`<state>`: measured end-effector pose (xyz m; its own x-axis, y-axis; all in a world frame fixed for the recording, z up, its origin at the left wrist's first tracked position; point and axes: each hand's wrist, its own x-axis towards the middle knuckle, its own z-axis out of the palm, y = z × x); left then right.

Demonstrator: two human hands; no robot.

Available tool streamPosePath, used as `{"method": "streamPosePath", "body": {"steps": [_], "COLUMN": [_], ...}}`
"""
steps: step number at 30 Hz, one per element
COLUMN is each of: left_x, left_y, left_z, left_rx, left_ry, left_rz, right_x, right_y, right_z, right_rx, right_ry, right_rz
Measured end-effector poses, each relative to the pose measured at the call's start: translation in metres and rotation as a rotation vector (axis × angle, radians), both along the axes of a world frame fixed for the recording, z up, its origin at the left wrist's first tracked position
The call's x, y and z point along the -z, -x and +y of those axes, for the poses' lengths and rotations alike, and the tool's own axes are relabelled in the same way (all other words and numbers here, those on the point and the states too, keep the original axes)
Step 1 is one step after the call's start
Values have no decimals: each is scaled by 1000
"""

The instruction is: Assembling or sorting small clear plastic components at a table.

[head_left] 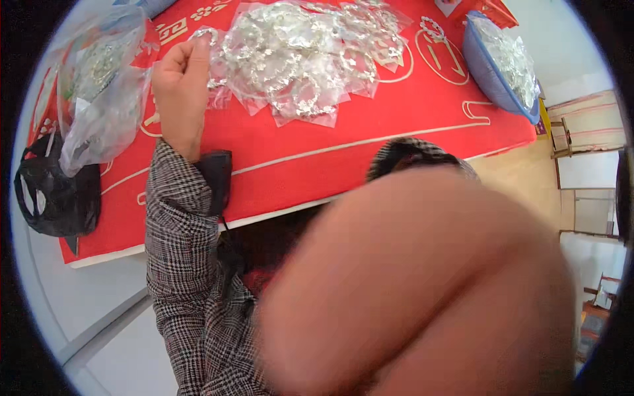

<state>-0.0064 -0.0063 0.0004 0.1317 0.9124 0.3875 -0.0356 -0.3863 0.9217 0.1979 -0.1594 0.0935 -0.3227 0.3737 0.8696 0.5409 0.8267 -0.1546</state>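
Note:
My left hand [183,82] is at the far left part of the red table, thumb and fingers pinched together. They close on the edge of a clear packet with a silvery, ring-shaped ornament [217,83]. To its right lies a heap of similar packets [297,59], each a clear bag around a shiny ring of small shapes. Very near the camera, my right hand [422,284] fills the lower right of the view. It is blurred, and its fingertips cannot be made out, nor whether anything is in them.
A red cloth with pale line patterns covers the table [396,158]. At the right edge a tilted blue basin [492,69] is full of shiny packets. On the left stand a large clear plastic bag [105,125] and a black bag [63,191]. A dark phone-like object [216,181] is beside my left wrist.

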Motion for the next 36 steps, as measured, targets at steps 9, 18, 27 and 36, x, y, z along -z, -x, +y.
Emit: {"method": "streamPosePath", "body": {"steps": [9, 18, 27, 36], "left_x": [4, -10, -14, -18], "left_y": [-6, -7, -21, -23], "left_z": [3, -15, -13, -5], "left_rx": [33, 265, 235, 128], "left_ry": [23, 83, -559, -675], "left_rz": [50, 332, 997, 997], "right_x": [37, 72, 82, 81], "right_y": [-31, -73, -65, -56], "right_z": [124, 120, 120, 116], "right_rx": [-686, 16, 102, 94], "right_ry": [-46, 789, 701, 701], "right_rz": [388, 694, 244, 192]}}
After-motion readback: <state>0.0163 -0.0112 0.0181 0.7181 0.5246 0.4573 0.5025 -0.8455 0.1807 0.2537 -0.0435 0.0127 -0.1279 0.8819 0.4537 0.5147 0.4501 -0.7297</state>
